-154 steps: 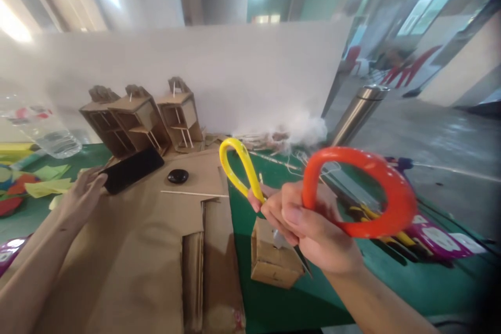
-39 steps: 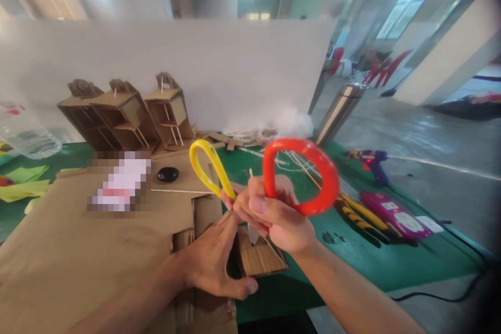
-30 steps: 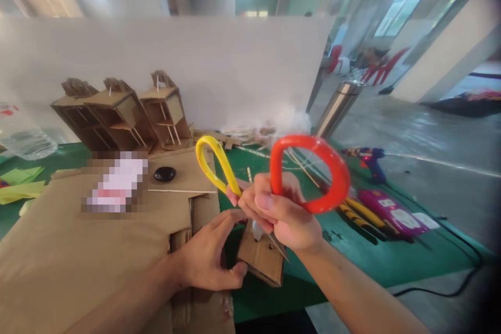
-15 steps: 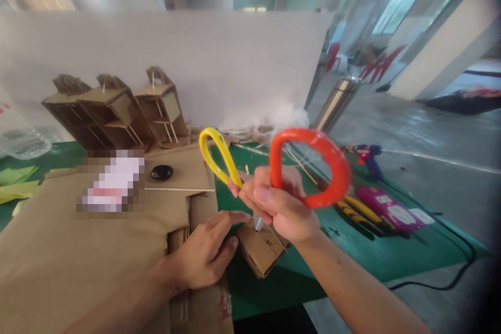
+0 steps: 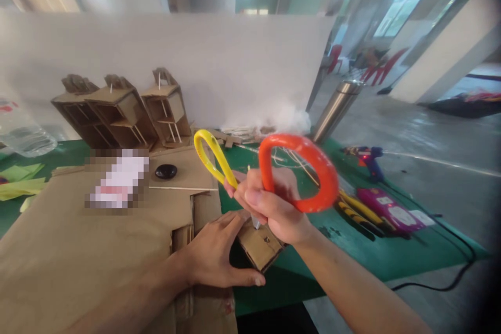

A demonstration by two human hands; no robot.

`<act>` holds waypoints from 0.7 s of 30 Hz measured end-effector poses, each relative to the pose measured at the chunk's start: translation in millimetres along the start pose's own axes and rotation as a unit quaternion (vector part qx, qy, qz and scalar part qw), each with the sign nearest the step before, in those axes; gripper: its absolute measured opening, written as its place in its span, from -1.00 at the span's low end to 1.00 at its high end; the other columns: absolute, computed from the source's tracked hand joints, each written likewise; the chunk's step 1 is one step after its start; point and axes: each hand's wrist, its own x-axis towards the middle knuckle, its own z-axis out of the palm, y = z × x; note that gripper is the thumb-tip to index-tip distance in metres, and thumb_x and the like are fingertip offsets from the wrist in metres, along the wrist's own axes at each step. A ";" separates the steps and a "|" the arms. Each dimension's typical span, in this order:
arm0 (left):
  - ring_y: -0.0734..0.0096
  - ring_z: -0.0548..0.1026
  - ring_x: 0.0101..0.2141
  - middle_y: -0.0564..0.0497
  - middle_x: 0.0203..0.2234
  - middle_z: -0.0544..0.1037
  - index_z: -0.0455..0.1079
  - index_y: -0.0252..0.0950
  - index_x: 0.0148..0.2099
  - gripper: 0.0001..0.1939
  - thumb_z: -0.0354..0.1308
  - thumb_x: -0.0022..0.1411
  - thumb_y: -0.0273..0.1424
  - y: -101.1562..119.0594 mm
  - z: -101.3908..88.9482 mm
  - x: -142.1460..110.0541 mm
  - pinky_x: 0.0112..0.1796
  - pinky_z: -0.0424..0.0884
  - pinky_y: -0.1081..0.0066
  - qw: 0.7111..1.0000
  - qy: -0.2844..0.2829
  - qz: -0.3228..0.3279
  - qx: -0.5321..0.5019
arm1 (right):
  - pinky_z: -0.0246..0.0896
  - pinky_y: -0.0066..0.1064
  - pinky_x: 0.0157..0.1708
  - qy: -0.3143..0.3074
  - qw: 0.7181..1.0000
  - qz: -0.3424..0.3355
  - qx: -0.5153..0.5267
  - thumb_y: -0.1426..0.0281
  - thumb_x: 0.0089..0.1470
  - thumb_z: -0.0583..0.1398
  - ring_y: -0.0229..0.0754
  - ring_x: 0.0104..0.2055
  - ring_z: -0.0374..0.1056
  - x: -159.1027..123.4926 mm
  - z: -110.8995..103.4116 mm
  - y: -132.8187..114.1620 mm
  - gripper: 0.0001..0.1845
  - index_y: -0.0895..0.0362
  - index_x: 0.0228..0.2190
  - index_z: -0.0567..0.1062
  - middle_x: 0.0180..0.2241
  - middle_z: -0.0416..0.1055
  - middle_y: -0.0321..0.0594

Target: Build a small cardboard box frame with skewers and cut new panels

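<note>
Well, right hand clenches scissors; left hand, thumb spread, seemingly touches one edge of the box.

Across our green table we see a broad cardboard sheet, a steel flask, a glue gun, yellow-and-black handles and a purple package.

Btl far L; steel flask & glue gun R.

red-handled tool: working end mostly behind right hand
small cardboard box: partly behind left hand
phone: pixelated, screen unreadable
water bottle: cut off at left edge
red chairs: blurred
</note>
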 end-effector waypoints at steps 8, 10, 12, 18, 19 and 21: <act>-0.03 0.39 0.12 -0.21 0.16 0.39 -0.07 -0.24 0.38 0.06 0.37 -0.07 -0.14 0.4 8.6 -1.2 0.09 0.35 0.04 1.000 0.001 0.000 0.005 | 0.21 -0.21 -0.24 0.074 0.996 0.024 0.046 0.35 0.05 0.20 -0.42 -0.78 -0.11 11.8 -7.6 -43.1 -0.54 0.09 -0.68 0.05 -0.79 -0.12 -0.56; -0.02 0.37 0.14 -0.21 0.19 0.36 -0.08 -0.24 0.38 0.04 0.35 -0.05 -0.15 0.5 8.8 -0.8 0.11 0.34 0.05 1.000 0.001 0.003 0.003 | 0.21 -0.21 -0.24 0.088 0.995 0.035 0.041 0.35 0.05 0.20 -0.42 -0.78 -0.10 6.0 -7.1 -47.5 -0.53 0.10 -0.67 0.03 -0.79 -0.11 -0.55; -0.01 0.36 0.16 -0.20 0.20 0.35 -0.07 -0.22 0.38 0.02 0.34 -0.04 -0.16 0.6 8.1 -0.2 0.13 0.32 0.05 1.000 -0.005 -0.001 0.003 | 0.21 -0.20 -0.23 0.084 0.995 0.039 0.036 0.33 0.06 0.19 -0.43 -0.77 -0.11 -1.1 -6.0 -45.5 -0.53 0.10 -0.67 0.04 -0.78 -0.10 -0.54; -0.04 0.38 0.13 -0.18 0.16 0.40 0.07 -0.22 0.30 -0.09 0.33 -0.05 -0.18 1.1 7.0 0.8 0.11 0.34 0.04 1.000 -0.011 -0.007 -0.002 | 0.18 -0.20 -0.23 0.049 0.998 0.044 0.024 0.33 0.14 0.14 -0.42 -0.74 -0.15 -12.1 -5.6 -29.0 -0.57 0.10 -0.65 0.07 -0.78 -0.08 -0.56; -0.05 0.39 0.12 -0.19 0.14 0.41 0.08 -0.23 0.30 -0.10 0.33 -0.05 -0.17 1.4 6.9 0.8 0.10 0.35 0.03 1.000 -0.012 -0.010 -0.001 | 0.17 -0.20 -0.23 0.048 0.997 0.045 0.027 0.33 0.14 0.13 -0.42 -0.74 -0.15 -12.8 -5.7 -27.3 -0.58 0.10 -0.65 0.07 -0.78 -0.07 -0.56; -0.05 0.41 0.10 -0.19 0.12 0.43 0.09 -0.23 0.29 -0.11 0.33 -0.06 -0.18 2.3 6.6 0.6 0.08 0.37 0.03 1.000 -0.014 -0.016 0.002 | 0.16 -0.20 -0.22 0.051 0.997 0.042 0.034 0.33 0.13 0.13 -0.42 -0.73 -0.15 -14.5 -5.5 -24.9 -0.58 0.10 -0.65 0.07 -0.78 -0.06 -0.56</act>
